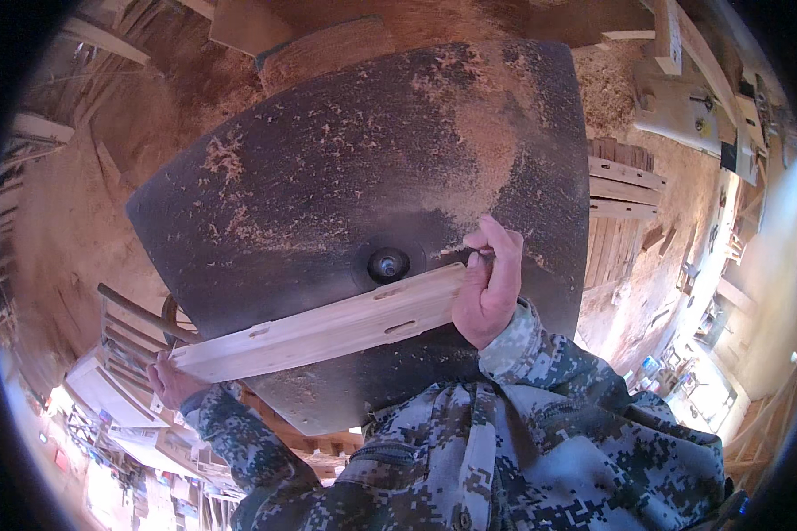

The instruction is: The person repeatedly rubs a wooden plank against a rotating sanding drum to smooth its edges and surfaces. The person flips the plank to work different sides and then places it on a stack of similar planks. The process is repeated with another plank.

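Note:
A pale wooden board [332, 320] with slots cut along it spans both my hands, slanting up to the right. My left hand [174, 382] is closed around its left end, by the table's near left edge. At the other end my right hand [489, 288] grips the board with thumb and curled fingers. The board lies over a dark machine table [328, 190] strewn with wood shavings. Just beyond the board's long far edge, a metal spindle [388, 264] sits in a round opening in the table. Whether the board touches the spindle I cannot tell.
Several slotted wooden pieces [627, 188] are stacked on the right beside the table. A slatted wooden frame [126, 341] stands near my left hand. Sawdust covers the floor [71, 239], and boards lean at the far left. Beyond the table's far edge lies a brown panel [328, 55].

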Demonstrator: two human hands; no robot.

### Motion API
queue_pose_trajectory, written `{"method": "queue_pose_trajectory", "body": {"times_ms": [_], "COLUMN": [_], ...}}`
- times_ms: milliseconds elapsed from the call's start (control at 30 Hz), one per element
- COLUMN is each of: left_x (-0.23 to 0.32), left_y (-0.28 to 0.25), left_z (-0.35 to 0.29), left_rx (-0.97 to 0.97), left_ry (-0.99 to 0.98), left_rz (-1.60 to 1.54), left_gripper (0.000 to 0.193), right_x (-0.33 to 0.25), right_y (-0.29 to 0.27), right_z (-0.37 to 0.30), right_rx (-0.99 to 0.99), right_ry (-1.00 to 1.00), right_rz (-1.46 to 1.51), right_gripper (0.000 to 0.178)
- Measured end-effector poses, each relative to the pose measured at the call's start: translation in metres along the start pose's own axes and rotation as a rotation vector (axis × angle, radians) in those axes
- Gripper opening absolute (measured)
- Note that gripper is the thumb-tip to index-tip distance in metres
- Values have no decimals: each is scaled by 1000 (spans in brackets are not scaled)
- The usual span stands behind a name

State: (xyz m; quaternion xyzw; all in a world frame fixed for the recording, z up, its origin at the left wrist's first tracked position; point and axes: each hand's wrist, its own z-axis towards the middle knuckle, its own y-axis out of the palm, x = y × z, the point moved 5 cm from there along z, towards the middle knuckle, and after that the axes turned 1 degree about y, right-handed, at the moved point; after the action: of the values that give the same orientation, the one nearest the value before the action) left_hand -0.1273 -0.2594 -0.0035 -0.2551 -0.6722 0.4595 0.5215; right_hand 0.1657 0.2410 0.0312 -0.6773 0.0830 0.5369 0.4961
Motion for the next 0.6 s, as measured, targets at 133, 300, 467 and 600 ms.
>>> {"method": "queue_pose_trajectory", "body": {"times_ms": [133, 300, 467, 600], "left_x": [-12, -24, -21, -9], "left_y": [4, 0, -6, 2], "left_z": [-4, 7, 20, 15], "left_rx": [77, 33, 30, 57], "left_ry": [-339, -292, 10, -231], "left_rz": [-495, -463, -32, -351], "left_gripper": [32, 30, 33, 36], "right_x": [-5, -8, -10, -11], "right_y": [8, 15, 16, 16], "right_z": [4, 6, 8, 10], "right_rx": [-23, -19, -22, -15], "right_ry": [-3, 12, -7, -23], "right_rz": [6, 44, 0, -15], "right_gripper": [61, 62, 64, 65]}}
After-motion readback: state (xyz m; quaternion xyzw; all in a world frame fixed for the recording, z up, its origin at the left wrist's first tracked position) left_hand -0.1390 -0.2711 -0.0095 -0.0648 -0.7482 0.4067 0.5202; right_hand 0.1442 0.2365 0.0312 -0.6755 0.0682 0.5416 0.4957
